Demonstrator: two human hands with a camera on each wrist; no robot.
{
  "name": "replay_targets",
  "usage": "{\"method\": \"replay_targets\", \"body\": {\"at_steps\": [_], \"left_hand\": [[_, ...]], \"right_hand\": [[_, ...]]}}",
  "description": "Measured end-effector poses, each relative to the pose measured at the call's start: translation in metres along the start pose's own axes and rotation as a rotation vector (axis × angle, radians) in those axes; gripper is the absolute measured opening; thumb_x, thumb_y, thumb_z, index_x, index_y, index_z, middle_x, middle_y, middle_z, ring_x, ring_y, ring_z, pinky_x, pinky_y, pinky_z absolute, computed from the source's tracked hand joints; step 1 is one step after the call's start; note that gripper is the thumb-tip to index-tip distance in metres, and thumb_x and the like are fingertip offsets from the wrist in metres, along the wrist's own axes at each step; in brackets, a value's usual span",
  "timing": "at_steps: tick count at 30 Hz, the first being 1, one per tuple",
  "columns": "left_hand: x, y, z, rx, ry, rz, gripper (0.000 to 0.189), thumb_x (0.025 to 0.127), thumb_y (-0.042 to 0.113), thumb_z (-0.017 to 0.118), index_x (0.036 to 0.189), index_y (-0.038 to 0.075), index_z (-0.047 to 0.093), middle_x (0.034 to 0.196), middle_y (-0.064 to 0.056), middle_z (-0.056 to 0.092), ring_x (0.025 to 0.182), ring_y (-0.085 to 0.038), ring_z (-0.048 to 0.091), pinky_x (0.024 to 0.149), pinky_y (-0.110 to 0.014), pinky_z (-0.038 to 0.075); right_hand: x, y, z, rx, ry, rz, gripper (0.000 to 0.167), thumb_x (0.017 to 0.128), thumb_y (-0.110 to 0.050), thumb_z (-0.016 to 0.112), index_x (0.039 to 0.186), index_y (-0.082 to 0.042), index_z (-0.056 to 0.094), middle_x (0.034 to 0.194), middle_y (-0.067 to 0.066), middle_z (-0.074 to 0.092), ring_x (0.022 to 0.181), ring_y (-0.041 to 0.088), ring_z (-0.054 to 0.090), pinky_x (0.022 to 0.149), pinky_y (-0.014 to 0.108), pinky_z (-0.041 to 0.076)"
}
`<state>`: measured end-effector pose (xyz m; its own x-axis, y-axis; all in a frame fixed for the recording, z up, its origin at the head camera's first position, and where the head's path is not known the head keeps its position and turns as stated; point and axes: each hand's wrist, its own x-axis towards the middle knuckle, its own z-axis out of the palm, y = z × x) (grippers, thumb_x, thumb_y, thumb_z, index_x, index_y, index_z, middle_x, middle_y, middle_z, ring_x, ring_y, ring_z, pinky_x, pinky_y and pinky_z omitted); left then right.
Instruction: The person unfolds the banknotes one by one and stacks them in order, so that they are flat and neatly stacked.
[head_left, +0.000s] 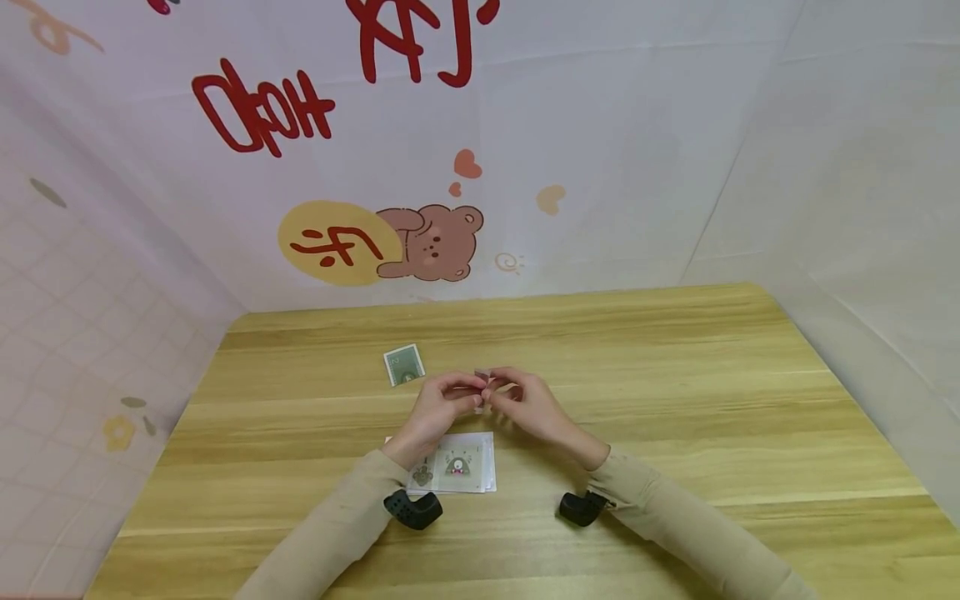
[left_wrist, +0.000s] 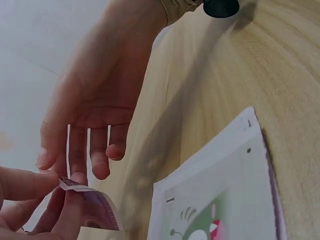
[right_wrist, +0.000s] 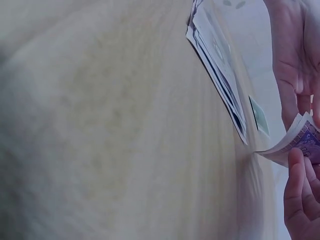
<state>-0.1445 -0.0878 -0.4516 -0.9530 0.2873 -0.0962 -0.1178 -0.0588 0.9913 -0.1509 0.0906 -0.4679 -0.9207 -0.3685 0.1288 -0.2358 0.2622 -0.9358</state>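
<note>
Both hands meet above the table. My left hand (head_left: 438, 408) pinches a small purple printed paper (left_wrist: 97, 210) between thumb and fingers. From the other side, my right hand (head_left: 528, 407) holds the same paper with thumb and fingertips. The paper is bent, and in the right wrist view its edge shows more than one layer; whether it is folded or stacked I cannot tell. Beneath the left wrist lies a stack of pale sheets (head_left: 486, 450) with a cartoon figure printed on top, partly covered by that arm.
A small green paper (head_left: 405, 364) with a white border and a "2" lies beyond the left hand. The wooden table (head_left: 675, 400) ends at a white printed cloth wall (head_left: 600, 150). Dark wrist devices sit on both sleeves.
</note>
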Motion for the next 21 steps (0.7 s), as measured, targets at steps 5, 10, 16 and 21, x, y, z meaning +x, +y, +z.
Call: {"method": "replay_targets", "body": {"at_steps": [5, 10, 16, 21], "left_hand": [[-0.0020, 0.0033, 0.0025, 0.054, 0.039, -0.002, 0.023, 0.085, -0.013, 0.062, 0.108, -0.014, 0.062, 0.111, -0.021, 0.064, 0.100, -0.025, 0.064, 0.081, -0.028, 0.052], [-0.0033, 0.0041, 0.0030, 0.094, 0.059, 0.012, 0.023, 0.084, -0.014, 0.061, 0.107, -0.013, 0.062, 0.105, -0.020, 0.066, 0.100, -0.028, 0.063, 0.080, -0.027, 0.052], [-0.0041, 0.0030, 0.0022, 0.100, 0.029, 0.022, 0.025, 0.083, -0.013, 0.061, 0.108, -0.012, 0.063, 0.103, -0.018, 0.067, 0.096, -0.026, 0.064, 0.079, -0.026, 0.052], [-0.0047, 0.0026, 0.0021, 0.106, 0.052, 0.032, 0.021, 0.082, -0.014, 0.058, 0.102, -0.013, 0.064, 0.098, -0.019, 0.066, 0.089, -0.022, 0.063, 0.073, -0.022, 0.050]], "right_hand": [[-0.0002, 0.0000, 0.0007, 0.036, 0.010, 0.006, 0.036, 0.093, -0.005, 0.062, 0.124, 0.011, 0.056, 0.102, 0.023, 0.063, 0.078, 0.040, 0.064, 0.059, 0.042, 0.054], [-0.0022, -0.0019, 0.0009, 0.000, 0.040, 0.017, 0.031, 0.092, -0.006, 0.064, 0.120, 0.007, 0.060, 0.099, 0.016, 0.065, 0.078, 0.031, 0.066, 0.063, 0.029, 0.053], [-0.0027, -0.0042, 0.0016, -0.024, 0.067, 0.005, 0.031, 0.092, -0.013, 0.066, 0.117, 0.005, 0.062, 0.098, 0.014, 0.066, 0.081, 0.024, 0.065, 0.071, 0.030, 0.054], [-0.0033, -0.0037, 0.0020, -0.006, 0.062, -0.006, 0.031, 0.089, -0.005, 0.064, 0.117, 0.009, 0.060, 0.098, 0.017, 0.066, 0.079, 0.028, 0.066, 0.069, 0.029, 0.054]]}}
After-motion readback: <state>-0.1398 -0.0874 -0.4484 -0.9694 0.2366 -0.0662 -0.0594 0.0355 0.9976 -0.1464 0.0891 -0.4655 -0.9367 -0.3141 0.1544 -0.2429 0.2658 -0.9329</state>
